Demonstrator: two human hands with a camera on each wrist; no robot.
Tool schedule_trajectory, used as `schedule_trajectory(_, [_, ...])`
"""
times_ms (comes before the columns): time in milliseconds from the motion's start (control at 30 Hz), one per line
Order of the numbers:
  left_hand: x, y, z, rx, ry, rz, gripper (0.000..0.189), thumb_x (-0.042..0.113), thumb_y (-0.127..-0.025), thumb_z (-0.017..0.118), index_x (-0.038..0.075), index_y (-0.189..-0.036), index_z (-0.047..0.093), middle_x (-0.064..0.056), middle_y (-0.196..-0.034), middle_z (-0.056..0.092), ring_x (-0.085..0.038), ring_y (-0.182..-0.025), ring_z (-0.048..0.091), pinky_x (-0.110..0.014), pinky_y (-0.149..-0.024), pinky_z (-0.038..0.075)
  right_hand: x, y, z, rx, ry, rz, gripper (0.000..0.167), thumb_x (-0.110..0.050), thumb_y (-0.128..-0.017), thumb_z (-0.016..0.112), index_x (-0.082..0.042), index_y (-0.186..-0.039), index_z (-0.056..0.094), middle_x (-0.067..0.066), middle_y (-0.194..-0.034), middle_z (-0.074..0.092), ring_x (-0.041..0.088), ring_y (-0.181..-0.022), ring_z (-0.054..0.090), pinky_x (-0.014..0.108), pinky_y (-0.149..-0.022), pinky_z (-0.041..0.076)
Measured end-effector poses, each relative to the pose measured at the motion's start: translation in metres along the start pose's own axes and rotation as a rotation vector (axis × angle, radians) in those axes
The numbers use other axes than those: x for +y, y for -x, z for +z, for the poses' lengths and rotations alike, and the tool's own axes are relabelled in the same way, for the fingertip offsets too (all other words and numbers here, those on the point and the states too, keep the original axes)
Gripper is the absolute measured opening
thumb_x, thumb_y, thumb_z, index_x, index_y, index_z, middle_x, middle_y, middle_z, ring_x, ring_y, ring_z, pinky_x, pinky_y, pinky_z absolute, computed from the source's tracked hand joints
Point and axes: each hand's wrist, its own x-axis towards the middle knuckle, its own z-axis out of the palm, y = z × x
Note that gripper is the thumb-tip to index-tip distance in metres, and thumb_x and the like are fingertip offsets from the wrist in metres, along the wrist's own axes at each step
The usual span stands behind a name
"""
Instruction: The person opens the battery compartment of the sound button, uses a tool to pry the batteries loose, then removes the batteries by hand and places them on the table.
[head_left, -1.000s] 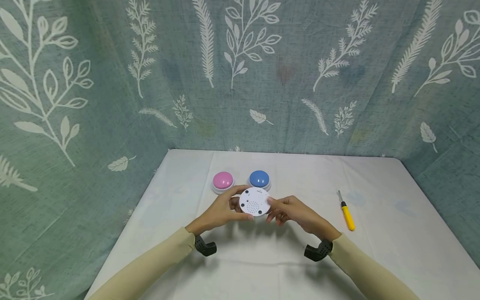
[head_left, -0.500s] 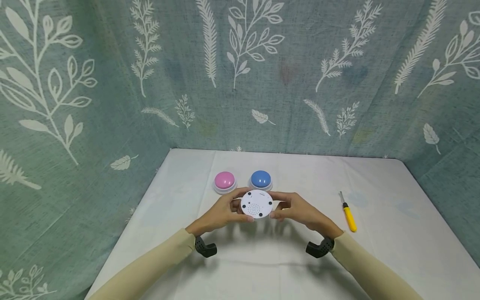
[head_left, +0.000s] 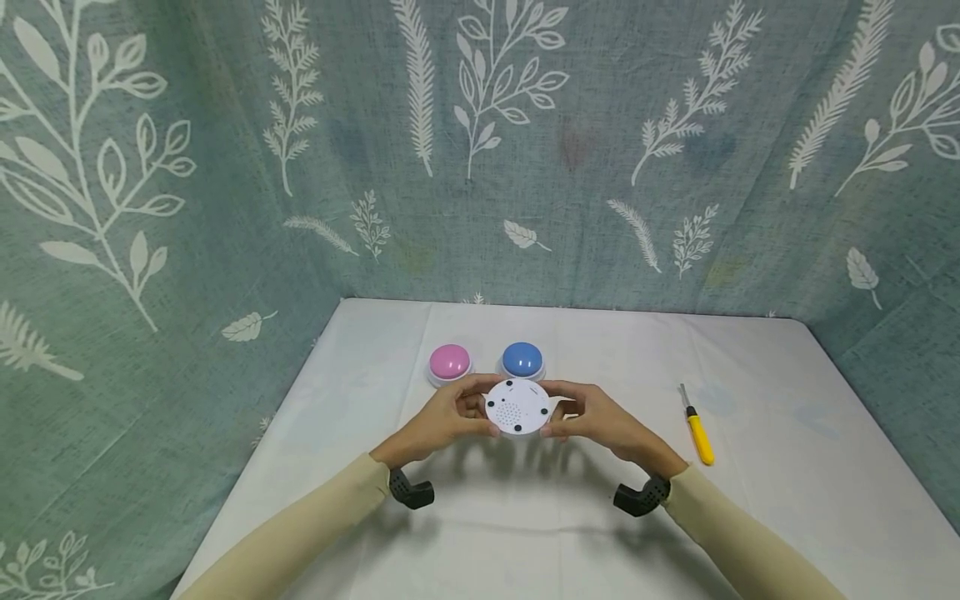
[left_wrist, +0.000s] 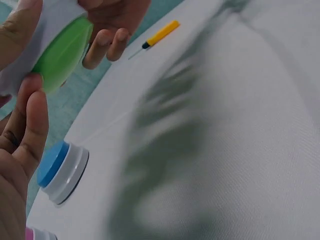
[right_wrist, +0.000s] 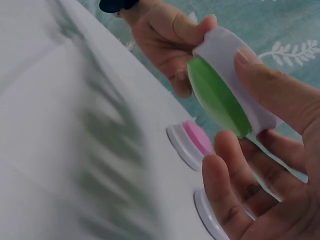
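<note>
Both hands hold a round push button with a green dome (right_wrist: 218, 97) and a white base above the table. In the head view its white underside (head_left: 517, 407) faces up, showing small holes and several dark spots; the dome is hidden there. My left hand (head_left: 452, 410) grips its left edge. On the opposite edge, my right hand (head_left: 597, 417) pinches with thumb and fingers. Just behind, a blue push button (head_left: 522, 359) and a pink push button (head_left: 450, 362) stand upright on the table.
A screwdriver with a yellow handle (head_left: 700, 439) lies on the right of the white-covered table (head_left: 772, 517), its tip pointing away. Green leaf-patterned cloth (head_left: 555, 208) hangs behind and beside the table.
My right hand has shifted its grip from thumb over the underside to the button's right edge. The button has turned slightly between my hands.
</note>
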Motion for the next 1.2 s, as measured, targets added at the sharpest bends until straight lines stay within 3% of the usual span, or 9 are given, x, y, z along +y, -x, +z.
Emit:
schedule_trajectory(233, [0.000,0.002,-0.002,-0.047,0.132,-0.014,0.071,0.008,-0.084,0.086,0.003,-0.145,0.049,-0.016,-0.135,0.059,-0.021,-0.105,0.064,-0.030,-0.087,0.056,-0.001,0.001,-0.005,-0.089,-0.032,-0.006,0.075,-0.015,-0.088,0.084,-0.019,-0.155,0.049,0.015,-0.098,0.065,0.021,-0.086,0.062,0.046,-0.077,0.055])
schedule_trajectory(367, [0.000,0.003,-0.002,-0.061,0.174,-0.006,0.066,0.009,-0.087,0.083,-0.003,-0.141,0.047,-0.018,-0.132,0.061,-0.020,-0.109,0.064,-0.030,-0.089,0.056,0.000,0.000,-0.006,-0.116,-0.048,-0.036,0.076,-0.009,-0.088,0.082,-0.020,-0.155,0.049,0.013,-0.094,0.061,0.019,-0.085,0.059,0.036,-0.077,0.054])
schedule_trajectory(433, [0.000,0.003,-0.003,-0.074,0.163,-0.002,0.061,0.008,-0.090,0.080,-0.003,-0.141,0.048,-0.018,-0.132,0.062,-0.021,-0.111,0.064,-0.031,-0.091,0.055,0.001,0.000,-0.006,-0.125,-0.049,-0.043,0.077,-0.008,-0.087,0.083,-0.020,-0.155,0.048,0.013,-0.096,0.061,0.020,-0.087,0.060,0.035,-0.078,0.055])
schedule_trajectory(567, [-0.001,0.003,-0.003,-0.065,0.076,0.010,0.054,0.007,-0.095,0.074,0.004,-0.145,0.054,-0.014,-0.133,0.062,-0.022,-0.108,0.063,-0.033,-0.092,0.055,0.001,-0.001,-0.003,-0.124,-0.042,-0.032,0.082,-0.009,-0.085,0.084,-0.022,-0.156,0.046,0.015,-0.115,0.063,0.024,-0.097,0.062,0.038,-0.083,0.057])
schedule_trajectory(700, [0.001,0.002,-0.001,-0.010,-0.012,0.009,0.048,0.010,-0.097,0.072,0.011,-0.143,0.058,-0.013,-0.127,0.063,-0.023,-0.099,0.062,-0.033,-0.088,0.056,0.000,0.000,-0.001,-0.080,-0.026,-0.025,0.081,-0.012,-0.084,0.086,-0.021,-0.155,0.047,0.015,-0.122,0.061,0.028,-0.100,0.061,0.039,-0.081,0.057])
schedule_trajectory(933, [0.007,-0.001,0.008,0.128,-0.083,0.026,0.039,0.014,-0.100,0.070,0.004,-0.136,0.059,-0.011,-0.125,0.064,-0.024,-0.102,0.065,-0.032,-0.084,0.057,-0.001,-0.001,0.003,0.094,-0.006,-0.014,0.078,-0.017,-0.084,0.088,-0.016,-0.152,0.051,0.012,-0.116,0.061,0.024,-0.089,0.060,0.041,-0.068,0.056])
schedule_trajectory(1067, [0.007,-0.002,0.013,0.150,-0.172,0.038,0.062,0.014,-0.090,0.082,0.006,-0.145,0.054,-0.009,-0.129,0.063,-0.023,-0.110,0.062,-0.033,-0.090,0.055,-0.001,-0.003,0.007,0.172,0.004,-0.018,0.078,-0.017,-0.083,0.088,-0.014,-0.151,0.051,0.012,-0.123,0.061,0.025,-0.089,0.061,0.044,-0.066,0.056])
schedule_trajectory(1200, [0.005,-0.004,0.018,0.161,-0.278,0.046,0.086,0.023,-0.079,0.092,0.008,-0.151,0.048,-0.004,-0.128,0.062,-0.020,-0.111,0.061,-0.033,-0.092,0.054,-0.005,-0.004,0.012,0.233,0.049,-0.008,0.082,-0.020,-0.080,0.091,-0.013,-0.151,0.051,0.010,-0.135,0.058,0.026,-0.086,0.062,0.044,-0.066,0.056])
